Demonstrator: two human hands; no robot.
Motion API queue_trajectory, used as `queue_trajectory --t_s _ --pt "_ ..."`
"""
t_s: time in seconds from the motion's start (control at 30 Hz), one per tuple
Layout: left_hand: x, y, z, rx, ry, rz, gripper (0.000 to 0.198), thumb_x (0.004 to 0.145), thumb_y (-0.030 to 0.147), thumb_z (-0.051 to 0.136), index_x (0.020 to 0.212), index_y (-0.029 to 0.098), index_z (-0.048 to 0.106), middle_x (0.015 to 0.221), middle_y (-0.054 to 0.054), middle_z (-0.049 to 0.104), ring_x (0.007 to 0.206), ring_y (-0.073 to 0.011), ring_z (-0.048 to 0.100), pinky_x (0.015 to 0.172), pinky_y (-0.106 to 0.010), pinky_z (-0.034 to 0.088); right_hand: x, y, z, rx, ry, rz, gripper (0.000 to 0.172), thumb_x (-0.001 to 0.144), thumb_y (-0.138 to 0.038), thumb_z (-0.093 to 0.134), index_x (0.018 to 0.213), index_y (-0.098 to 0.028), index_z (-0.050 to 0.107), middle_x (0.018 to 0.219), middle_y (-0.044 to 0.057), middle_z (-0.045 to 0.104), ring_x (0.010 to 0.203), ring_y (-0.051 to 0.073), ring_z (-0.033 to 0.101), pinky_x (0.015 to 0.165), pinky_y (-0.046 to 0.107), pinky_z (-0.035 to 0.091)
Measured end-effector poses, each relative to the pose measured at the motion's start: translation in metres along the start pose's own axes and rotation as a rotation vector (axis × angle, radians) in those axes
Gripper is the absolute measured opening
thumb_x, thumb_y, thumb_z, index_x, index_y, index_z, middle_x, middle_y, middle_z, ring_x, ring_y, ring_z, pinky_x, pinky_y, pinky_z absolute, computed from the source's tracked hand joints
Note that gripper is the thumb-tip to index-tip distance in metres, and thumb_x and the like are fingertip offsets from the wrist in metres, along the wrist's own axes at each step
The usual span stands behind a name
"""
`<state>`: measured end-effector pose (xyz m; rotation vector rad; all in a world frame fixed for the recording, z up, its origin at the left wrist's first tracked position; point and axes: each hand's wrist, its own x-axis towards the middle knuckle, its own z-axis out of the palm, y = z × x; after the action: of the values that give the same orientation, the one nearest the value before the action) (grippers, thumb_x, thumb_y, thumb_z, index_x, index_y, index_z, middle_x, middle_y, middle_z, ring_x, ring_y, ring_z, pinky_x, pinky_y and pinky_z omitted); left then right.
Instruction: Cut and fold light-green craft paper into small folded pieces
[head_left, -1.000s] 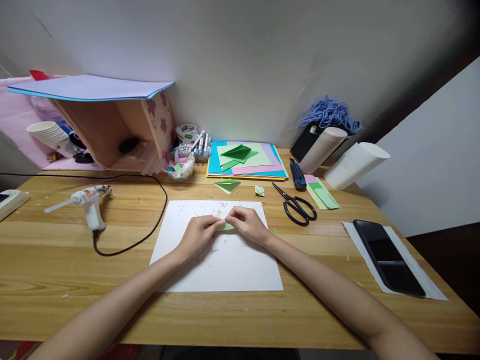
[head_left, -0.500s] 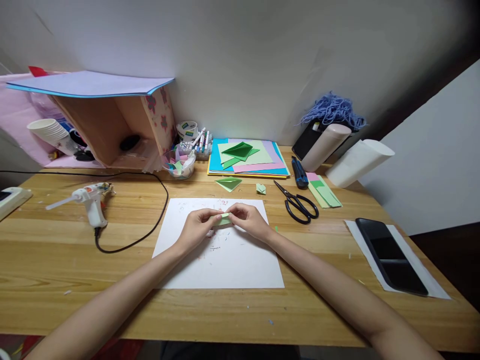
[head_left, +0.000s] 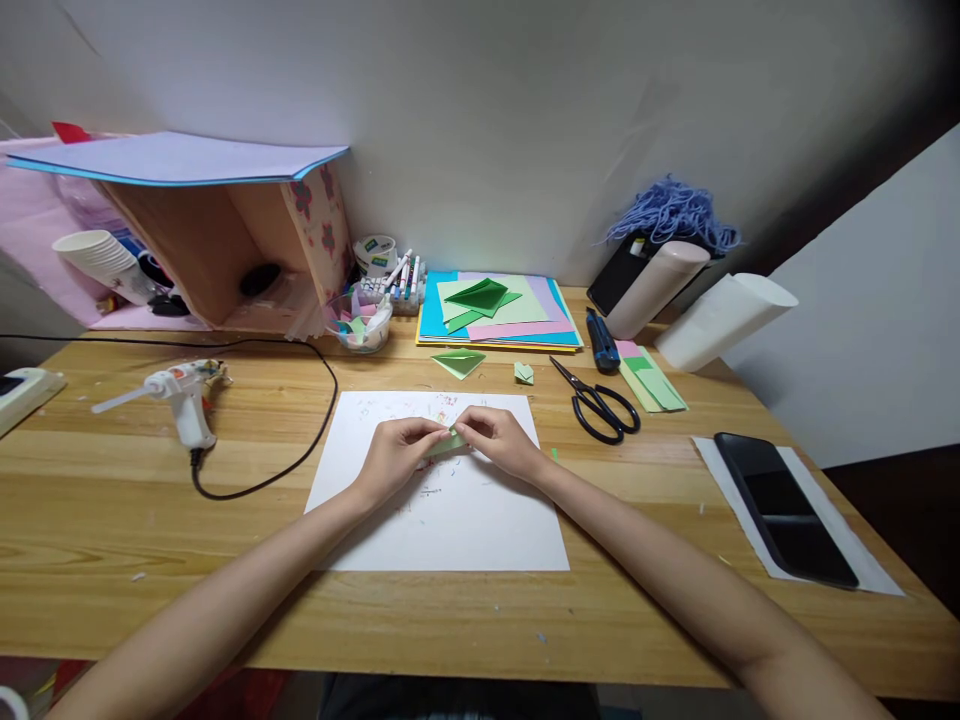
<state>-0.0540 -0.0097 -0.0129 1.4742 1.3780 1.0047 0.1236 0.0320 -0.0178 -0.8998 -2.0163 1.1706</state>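
Observation:
Over the white sheet [head_left: 480, 525], my left hand [head_left: 397, 455] and my right hand [head_left: 499, 445] meet at a small piece of light green paper [head_left: 448, 445]. Both pinch it between thumb and fingers, the left from its left side and the right from its upper right. Part of the paper is hidden by the fingertips. Just beyond the sheet lie a folded green paper piece [head_left: 459, 362] and a small folded light green paper heart [head_left: 523, 373]. Reddish and dark marks dot the sheet around my hands.
Black-handled scissors [head_left: 600, 402], a blue utility knife [head_left: 602, 343] and paper strips [head_left: 651, 378] lie to the right, with a phone [head_left: 784, 508] farther out. A glue gun [head_left: 187, 400] with a looping cord stands left. Coloured paper [head_left: 427, 320] is stacked behind.
My fingertips have shifted slightly on the green paper, and less of its upper face shows between them. The whole view has tilted a little; nothing else has moved.

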Motion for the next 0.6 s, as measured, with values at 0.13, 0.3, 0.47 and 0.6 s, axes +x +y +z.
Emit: queue_trajectory --t_s 0.13,0.3,0.47,0.6 --pt "0.0013 0.0 0.0005 0.002 -0.004 -0.016 0.027 0.073 0.04 0.06 0.075 0.015 0.07 0.073 -0.004 0.069 0.065 -0.0144 0.059 0.054 -0.021 0.043 -0.0005 -0.0005 0.0002 -0.023 -0.005 -0.014 0.019 0.085 -0.027 0.047 0.074 -0.017 0.058 0.07 0.0 0.057 0.066 0.012 0.051 0.061 0.024 0.038" --pt "0.004 0.0006 0.0003 -0.033 -0.029 -0.038 0.026 0.071 0.039 0.061 0.071 0.013 0.068 0.069 -0.004 0.067 0.062 -0.013 0.057 0.054 -0.02 0.041 -0.0012 -0.0002 0.0007 -0.051 -0.013 -0.023 0.019 0.085 -0.028 0.047 0.075 -0.016 0.059 0.071 0.001 0.059 0.066 0.013 0.052 0.061 0.024 0.038" --pt "0.0048 0.0027 -0.0007 -0.112 -0.059 -0.059 0.026 0.07 0.037 0.063 0.07 0.012 0.065 0.065 -0.004 0.064 0.057 -0.0118 0.055 0.051 -0.02 0.04 -0.0015 -0.0007 0.002 -0.062 -0.005 -0.041 0.017 0.081 -0.033 0.053 0.078 -0.017 0.057 0.073 0.001 0.059 0.065 0.013 0.051 0.06 0.024 0.038" --pt "0.0052 0.0047 -0.0023 -0.149 -0.077 -0.06 0.024 0.069 0.035 0.064 0.07 0.011 0.065 0.066 -0.003 0.063 0.06 -0.012 0.055 0.055 -0.02 0.04 -0.0017 -0.0019 0.0027 -0.051 -0.015 -0.043 0.016 0.08 -0.032 0.054 0.078 -0.017 0.056 0.071 0.001 0.058 0.063 0.012 0.049 0.058 0.023 0.037"
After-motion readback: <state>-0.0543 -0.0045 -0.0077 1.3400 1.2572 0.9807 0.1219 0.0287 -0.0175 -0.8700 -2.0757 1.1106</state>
